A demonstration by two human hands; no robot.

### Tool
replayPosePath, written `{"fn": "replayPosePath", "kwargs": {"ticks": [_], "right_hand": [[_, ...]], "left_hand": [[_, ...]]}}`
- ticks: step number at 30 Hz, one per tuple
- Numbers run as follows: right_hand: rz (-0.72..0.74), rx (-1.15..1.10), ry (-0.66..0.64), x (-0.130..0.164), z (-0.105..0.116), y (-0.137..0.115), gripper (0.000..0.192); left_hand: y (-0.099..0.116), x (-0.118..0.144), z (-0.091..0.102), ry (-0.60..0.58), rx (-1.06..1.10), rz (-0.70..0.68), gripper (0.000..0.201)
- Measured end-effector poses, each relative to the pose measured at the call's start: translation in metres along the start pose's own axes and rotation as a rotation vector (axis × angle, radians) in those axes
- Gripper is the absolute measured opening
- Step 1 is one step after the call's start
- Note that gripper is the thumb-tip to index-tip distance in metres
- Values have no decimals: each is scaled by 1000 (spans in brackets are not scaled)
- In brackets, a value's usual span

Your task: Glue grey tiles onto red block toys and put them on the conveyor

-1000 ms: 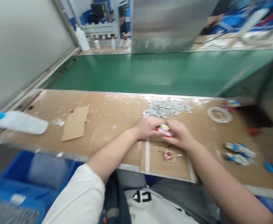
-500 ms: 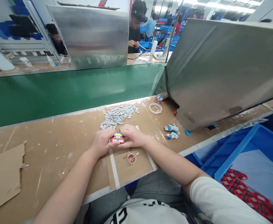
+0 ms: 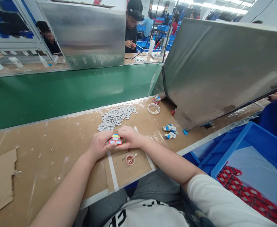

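Note:
Between both hands is a small toy vehicle piece (image 3: 115, 142), red below with a yellow and blue top and pale window patches. My left hand (image 3: 100, 144) grips its left side, fingers closed round it. From the right, my right hand (image 3: 129, 137) holds the other side, the fingertips of both hands nearly meeting. Just beyond the hands spreads a heap of small grey flat pieces (image 3: 114, 118). Nearer my body stands a little cup (image 3: 130, 160) of reddish stuff with a thin stick in it. The undersides of the fingers are hidden.
White-and-blue parts (image 3: 170, 131) lie to the right, near a white ring (image 3: 154, 108). A metal panel (image 3: 223, 72) leans over the right side. A blue bin (image 3: 252, 138) holds red parts. Torn cardboard (image 3: 1, 183) lies at left. Across the green belt (image 3: 81, 90), a person (image 3: 131, 31) handles something.
The whole view has shifted slightly, so the scene sits a little further left. Both hands keep their hold on the toy vehicle piece, with no clear change in grip.

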State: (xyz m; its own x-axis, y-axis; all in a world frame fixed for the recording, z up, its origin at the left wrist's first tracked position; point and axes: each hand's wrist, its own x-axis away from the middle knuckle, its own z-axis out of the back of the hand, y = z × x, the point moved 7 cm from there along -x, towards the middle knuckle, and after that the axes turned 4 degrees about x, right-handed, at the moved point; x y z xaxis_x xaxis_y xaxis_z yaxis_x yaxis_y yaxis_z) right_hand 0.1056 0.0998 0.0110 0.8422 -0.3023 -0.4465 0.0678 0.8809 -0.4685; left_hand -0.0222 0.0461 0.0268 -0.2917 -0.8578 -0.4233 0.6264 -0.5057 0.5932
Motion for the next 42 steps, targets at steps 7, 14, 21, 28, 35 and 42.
{"fn": "replayPosePath", "kwargs": {"ticks": [7,14,21,28,35,42], "right_hand": [[2,-15,11,1,-1,1,57],[-63,-60,23,0,9,14,55],[-388,-641,88,6,-8,33,66],[-518,-848,142,4,-16,33,64],[-538,-879,78,3,-14,30,59],[-591,-853,109,-5,-13,31,64]], "left_hand": [[1,0,0,10,-44,-42,73],[-2,8,10,127,-328,-104,74],[3,11,22,253,-556,-188,55],[12,8,21,242,-440,-223,54],[-8,10,15,227,-360,-73,40],[-26,6,23,331,129,206,44]]}}
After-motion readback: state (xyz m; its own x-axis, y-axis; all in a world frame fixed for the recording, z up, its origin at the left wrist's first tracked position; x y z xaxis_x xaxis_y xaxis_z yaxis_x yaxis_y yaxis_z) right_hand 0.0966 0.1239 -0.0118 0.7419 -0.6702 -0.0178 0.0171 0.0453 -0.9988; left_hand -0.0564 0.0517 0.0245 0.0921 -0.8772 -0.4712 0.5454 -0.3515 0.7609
